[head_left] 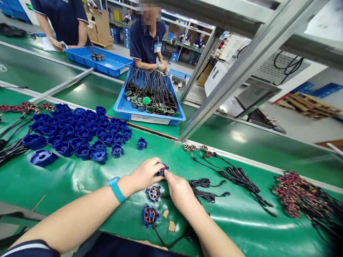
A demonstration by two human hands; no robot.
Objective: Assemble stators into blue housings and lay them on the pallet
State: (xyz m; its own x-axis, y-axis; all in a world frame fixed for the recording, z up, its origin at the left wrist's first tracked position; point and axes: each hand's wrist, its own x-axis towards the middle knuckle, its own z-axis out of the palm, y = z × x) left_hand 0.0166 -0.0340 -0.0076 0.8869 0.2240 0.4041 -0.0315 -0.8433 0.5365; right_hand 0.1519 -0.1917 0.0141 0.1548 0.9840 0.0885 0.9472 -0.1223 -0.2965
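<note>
Between my two hands is a small blue motor housing (161, 171) with a wound coil core inside. My left hand (143, 175) is closed round its left side, with a teal band on the wrist. From the right, my right hand (179, 189) is closed, thumb and finger pinching at the housing's edge; the exact grip there is partly hidden. Just below lies a blue housing with a copper-coloured core (154, 193) and a black cable passing under my right hand. Nearer me is another blue housing with a red-wired core (150, 215), its cable running right.
Many loose blue housings (80, 130) cover the left of the green bench (118, 192). Cabled cores lie right, some in a large pile (297, 194). A blue tray (150, 120) of cabled motors stands beyond, by a metal post (214, 103). Two co-workers (147, 43) stand opposite.
</note>
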